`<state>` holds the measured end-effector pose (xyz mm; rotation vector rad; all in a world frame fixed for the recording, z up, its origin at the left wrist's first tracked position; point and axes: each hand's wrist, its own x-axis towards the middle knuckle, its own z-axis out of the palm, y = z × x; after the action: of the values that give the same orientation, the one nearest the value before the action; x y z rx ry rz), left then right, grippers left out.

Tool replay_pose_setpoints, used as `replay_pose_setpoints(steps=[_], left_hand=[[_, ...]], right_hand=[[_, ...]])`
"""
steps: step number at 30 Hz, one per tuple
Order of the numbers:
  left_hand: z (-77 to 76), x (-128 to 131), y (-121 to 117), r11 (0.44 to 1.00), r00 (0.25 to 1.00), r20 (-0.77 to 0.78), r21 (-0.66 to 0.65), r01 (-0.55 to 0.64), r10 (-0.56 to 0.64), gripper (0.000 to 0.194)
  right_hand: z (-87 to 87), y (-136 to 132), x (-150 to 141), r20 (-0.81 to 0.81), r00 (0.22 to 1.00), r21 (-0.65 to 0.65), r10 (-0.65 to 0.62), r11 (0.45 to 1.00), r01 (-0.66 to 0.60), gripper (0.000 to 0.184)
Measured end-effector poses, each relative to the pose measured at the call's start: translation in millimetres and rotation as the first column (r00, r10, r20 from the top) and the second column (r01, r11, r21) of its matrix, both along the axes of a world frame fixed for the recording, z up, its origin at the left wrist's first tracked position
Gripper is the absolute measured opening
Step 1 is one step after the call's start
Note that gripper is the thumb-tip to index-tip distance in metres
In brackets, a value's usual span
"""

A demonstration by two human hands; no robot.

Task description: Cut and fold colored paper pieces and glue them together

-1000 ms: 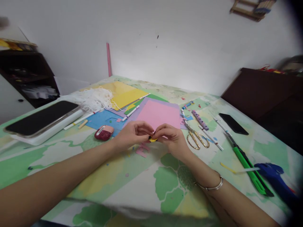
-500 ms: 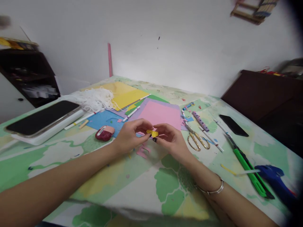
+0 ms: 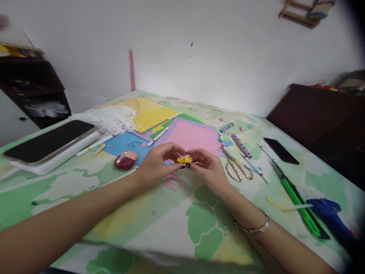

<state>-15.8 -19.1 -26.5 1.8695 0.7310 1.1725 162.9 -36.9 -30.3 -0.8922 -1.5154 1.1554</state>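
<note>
Between my two hands is a small yellow paper cutout, pinched from both sides just above the table. My left hand grips its left side with thumb and fingers. On the other side, my right hand closes its thumb and fingertips on it. The piece seems bent or folded, though its exact shape is partly covered by the fingers. Pink paper scraps lie below the hands. Behind them is a pink paper sheet on a purple one.
Gold-handled scissors, a green cutter knife and a blue glue gun lie to the right. Leftward are an earbud case, a phone on a white box and white yarn. A dark phone lies far right.
The yellow paper has been turned or bent between the fingers and now looks flatter and wider. Both hands stay in nearly the same place. The view has shifted very slightly.
</note>
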Motion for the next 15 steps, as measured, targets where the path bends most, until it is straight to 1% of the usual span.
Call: replay_pose_setpoints(steps=[7, 10, 13, 15], left_hand=[[1.2, 0.8, 0.8, 0.995, 0.999, -0.004, -0.097, -0.034, 0.034, 0.028], [0.8, 0.5, 0.9, 0.99, 1.0, 0.003, -0.139, -0.012, 0.013, 0.029], [2.1, 0.5, 0.3, 0.971, 0.998, 0.049, -0.236, 0.041, -0.031, 0.035], [4.1, 0.9, -0.2, 0.949, 0.996, 0.084, -0.311, 0.052, -0.027, 0.037]], right_hand=[[-1.2, -0.9, -1.8, -0.011, 1.0, -0.032, -0.005, 0.999, 0.005, 0.026], [-2.1, -1.4, -2.6, -0.024, 1.0, -0.049, -0.01, 0.999, 0.009, 0.024], [-3.0, -0.9, -2.3, -0.038, 0.998, -0.063, -0.044, 0.997, 0.041, 0.02], [-3.3, -0.1, -1.7, -0.052, 0.996, -0.068, -0.072, 0.995, 0.069, 0.021]])
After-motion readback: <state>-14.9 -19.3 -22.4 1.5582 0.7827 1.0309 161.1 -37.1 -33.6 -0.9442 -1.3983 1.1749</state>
